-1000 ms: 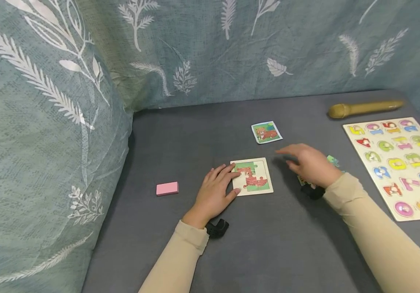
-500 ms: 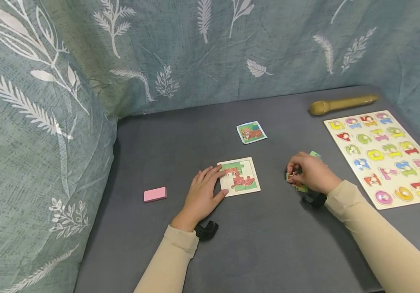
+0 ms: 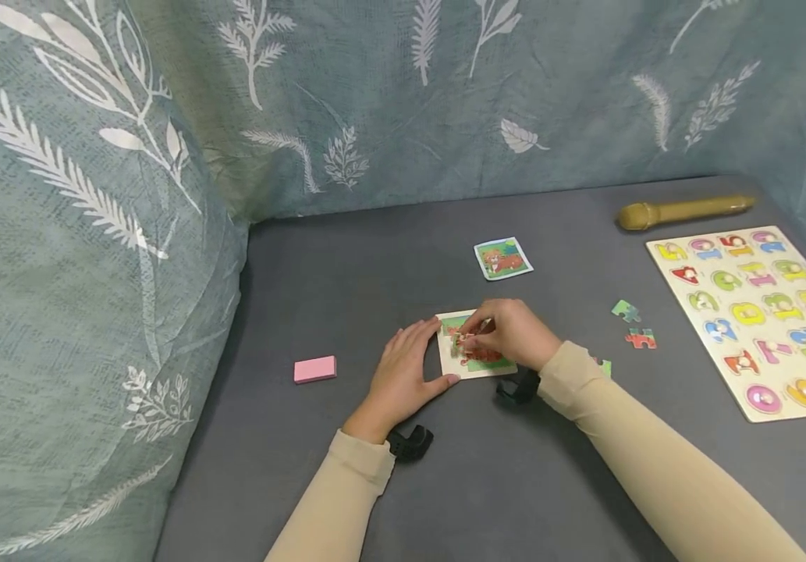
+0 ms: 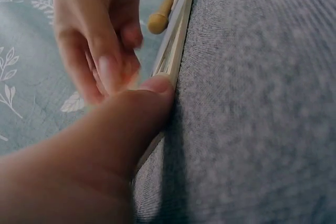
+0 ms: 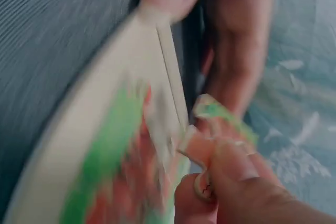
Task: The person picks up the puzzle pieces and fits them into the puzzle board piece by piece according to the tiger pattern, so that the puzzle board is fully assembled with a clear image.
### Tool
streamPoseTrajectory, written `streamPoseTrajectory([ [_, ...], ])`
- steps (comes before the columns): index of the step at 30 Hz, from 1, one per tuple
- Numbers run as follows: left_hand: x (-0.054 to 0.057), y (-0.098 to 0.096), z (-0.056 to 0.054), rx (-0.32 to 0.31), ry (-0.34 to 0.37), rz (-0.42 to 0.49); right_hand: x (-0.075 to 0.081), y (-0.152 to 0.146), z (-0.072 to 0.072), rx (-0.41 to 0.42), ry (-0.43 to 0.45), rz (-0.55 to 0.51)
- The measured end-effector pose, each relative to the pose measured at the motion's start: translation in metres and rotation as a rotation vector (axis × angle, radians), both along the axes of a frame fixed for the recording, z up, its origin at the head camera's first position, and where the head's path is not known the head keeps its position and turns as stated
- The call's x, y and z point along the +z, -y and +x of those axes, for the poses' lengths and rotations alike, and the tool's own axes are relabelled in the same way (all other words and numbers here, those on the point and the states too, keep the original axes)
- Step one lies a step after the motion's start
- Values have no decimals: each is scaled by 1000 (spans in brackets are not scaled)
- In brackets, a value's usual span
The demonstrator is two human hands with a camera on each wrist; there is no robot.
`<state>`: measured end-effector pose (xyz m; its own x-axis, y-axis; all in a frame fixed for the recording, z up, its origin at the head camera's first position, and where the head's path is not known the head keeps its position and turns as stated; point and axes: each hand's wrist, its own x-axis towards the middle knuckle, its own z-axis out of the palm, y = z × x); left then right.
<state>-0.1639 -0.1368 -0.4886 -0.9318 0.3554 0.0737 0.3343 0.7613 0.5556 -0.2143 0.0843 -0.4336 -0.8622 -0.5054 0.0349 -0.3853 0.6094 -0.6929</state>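
Note:
A small square jigsaw board (image 3: 449,363) with a red and green animal picture lies on the dark cloth. My left hand (image 3: 399,378) rests at the board's left side, fingers nearly straight and thumb (image 4: 157,83) against its edge. Over the board, my right hand (image 3: 511,332) pinches a jigsaw piece (image 5: 194,148) between thumb and fingers. The piece is red and green, tilted above the picture, and partly hidden by the fingers. To the right lie a green loose piece (image 3: 626,311) and a red loose piece (image 3: 640,338). Another green piece (image 3: 606,367) is partly hidden by the sleeve.
Behind the board lies a picture card (image 3: 504,259) of a similar animal. A pink block (image 3: 314,369) sits left of my left hand. A number puzzle board (image 3: 733,328) lies far right, below a gold microphone-shaped object (image 3: 683,211). A leafy curtain (image 3: 388,101) borders the table.
My right hand went down to the loose pieces, took one, and carried it left over the jigsaw board. My left hand stayed at the board's edge. The head view shifted slightly.

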Motion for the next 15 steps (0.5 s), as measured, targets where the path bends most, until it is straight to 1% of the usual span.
streamPoseTrajectory([
  [4, -1, -2, 2, -21, 12, 7, -13, 13, 0, 0, -64, 79],
  [6, 0, -2, 2, -30, 9, 4, -16, 16, 1, 1, -106, 94],
  [9, 1, 1, 3, -36, -1, -4, -17, 18, 4, 12, -196, 123],
  [11, 2, 3, 3, -35, 3, -9, -15, 19, 9, 33, -275, 160],
  [15, 2, 5, 3, -24, 12, -9, -13, 14, 24, 92, -402, 288],
])
